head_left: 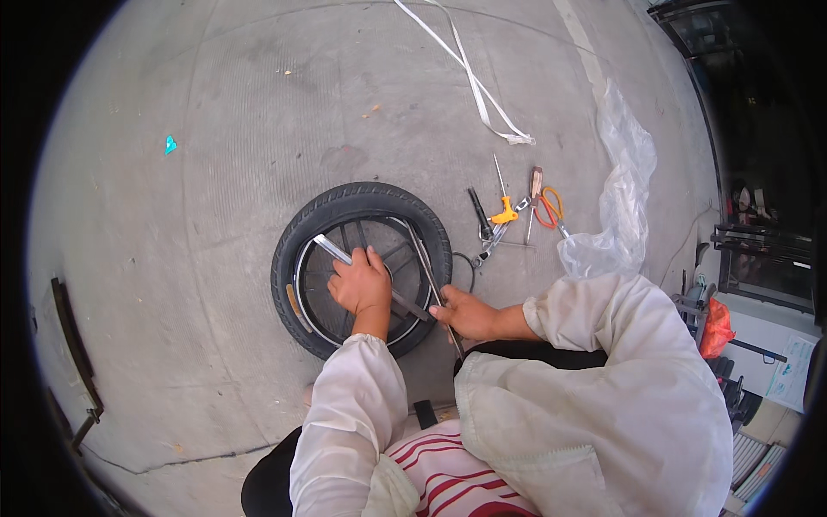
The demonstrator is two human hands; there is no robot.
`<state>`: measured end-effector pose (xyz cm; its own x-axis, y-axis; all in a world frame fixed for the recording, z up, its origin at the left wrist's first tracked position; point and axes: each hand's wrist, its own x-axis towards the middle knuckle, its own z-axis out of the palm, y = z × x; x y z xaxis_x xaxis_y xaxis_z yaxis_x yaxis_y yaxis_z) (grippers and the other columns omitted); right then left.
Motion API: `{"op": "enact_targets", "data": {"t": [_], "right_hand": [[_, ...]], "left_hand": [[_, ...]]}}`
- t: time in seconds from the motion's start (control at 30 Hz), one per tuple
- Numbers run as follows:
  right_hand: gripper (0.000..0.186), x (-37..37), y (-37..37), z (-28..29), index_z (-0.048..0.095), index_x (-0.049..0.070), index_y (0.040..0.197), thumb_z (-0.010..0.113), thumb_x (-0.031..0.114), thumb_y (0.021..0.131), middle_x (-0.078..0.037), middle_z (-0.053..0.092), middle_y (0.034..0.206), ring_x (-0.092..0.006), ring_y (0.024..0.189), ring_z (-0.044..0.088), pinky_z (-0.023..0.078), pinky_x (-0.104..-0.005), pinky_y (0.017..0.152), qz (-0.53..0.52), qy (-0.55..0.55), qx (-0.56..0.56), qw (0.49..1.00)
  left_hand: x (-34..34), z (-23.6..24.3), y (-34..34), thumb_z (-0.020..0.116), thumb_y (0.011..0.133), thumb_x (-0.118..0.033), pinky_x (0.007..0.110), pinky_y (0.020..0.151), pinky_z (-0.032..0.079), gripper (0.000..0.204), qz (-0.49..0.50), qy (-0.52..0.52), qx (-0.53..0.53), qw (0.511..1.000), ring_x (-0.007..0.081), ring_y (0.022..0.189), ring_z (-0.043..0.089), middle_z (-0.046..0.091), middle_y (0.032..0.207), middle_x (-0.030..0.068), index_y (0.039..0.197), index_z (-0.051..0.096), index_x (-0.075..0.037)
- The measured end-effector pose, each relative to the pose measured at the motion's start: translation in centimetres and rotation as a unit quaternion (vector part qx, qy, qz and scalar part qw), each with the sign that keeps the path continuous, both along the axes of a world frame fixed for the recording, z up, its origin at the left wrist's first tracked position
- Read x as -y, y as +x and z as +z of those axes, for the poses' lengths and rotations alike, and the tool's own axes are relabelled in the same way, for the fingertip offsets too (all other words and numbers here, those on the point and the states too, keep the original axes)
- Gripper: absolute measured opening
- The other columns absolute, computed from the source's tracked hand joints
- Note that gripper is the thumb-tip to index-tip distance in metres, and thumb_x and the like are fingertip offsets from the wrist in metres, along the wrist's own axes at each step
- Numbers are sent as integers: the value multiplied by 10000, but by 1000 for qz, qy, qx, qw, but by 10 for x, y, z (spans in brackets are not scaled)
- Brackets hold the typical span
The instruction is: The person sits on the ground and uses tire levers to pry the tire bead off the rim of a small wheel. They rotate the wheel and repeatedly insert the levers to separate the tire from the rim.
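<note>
A black tyre (370,195) on a spoked wheel with a silver rim (303,303) lies flat on the ground before me. My left hand (362,286) is closed around a flat silver tyre lever (331,248), which slants across the spokes. My right hand (468,314), at the tyre's right side, grips a long thin metal tyre lever (423,253). That lever's far end reaches the rim near the upper right of the wheel; whether it is hooked under the tyre's edge I cannot tell.
Right of the wheel lie a black-handled tool (479,212), a yellow-handled driver (505,212), a wrench (493,244), a screwdriver (536,183) and orange-handled scissors (551,207). Beyond them are clear plastic sheeting (627,172) and a white strap (474,82). A dark rack (745,241) stands far right.
</note>
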<state>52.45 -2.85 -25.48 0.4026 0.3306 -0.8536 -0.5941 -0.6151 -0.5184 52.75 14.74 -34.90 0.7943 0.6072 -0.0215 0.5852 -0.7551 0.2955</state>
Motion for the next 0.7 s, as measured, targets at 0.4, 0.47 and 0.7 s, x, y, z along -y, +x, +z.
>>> {"op": "enact_targets", "data": {"t": [0.4, 0.47, 0.7], "right_hand": [[432, -12, 10, -42, 504, -29, 964, 736, 314, 841, -242, 646, 839, -412, 844, 660, 520, -477, 736, 177, -33, 284, 942], [432, -10, 19, -39, 529, -31, 981, 741, 310, 824, -268, 650, 883, -457, 921, 633, 501, -497, 801, 181, -40, 244, 952], [434, -3, 69, -41, 576, 8, 1042, 767, 309, 795, -230, 674, 936, -415, 913, 657, 503, -481, 798, 287, -16, 234, 929]], "left_hand": [[-14, 19, 0, 565, 877, -615, 495, 935, 432, 657, 27, -170, -175, 969, 457, 1038, 597, 548, 1204, 279, 1337, 506, -149], [-16, 22, -4, 631, 814, -652, 499, 975, 418, 811, 23, -189, -202, 961, 465, 1099, 573, 518, 1252, 309, 1394, 430, -122], [-19, 10, -13, 821, 700, -531, 468, 1059, 378, 1106, 56, -325, -152, 932, 517, 1232, 439, 367, 1333, 421, 1464, 238, 16]]}}
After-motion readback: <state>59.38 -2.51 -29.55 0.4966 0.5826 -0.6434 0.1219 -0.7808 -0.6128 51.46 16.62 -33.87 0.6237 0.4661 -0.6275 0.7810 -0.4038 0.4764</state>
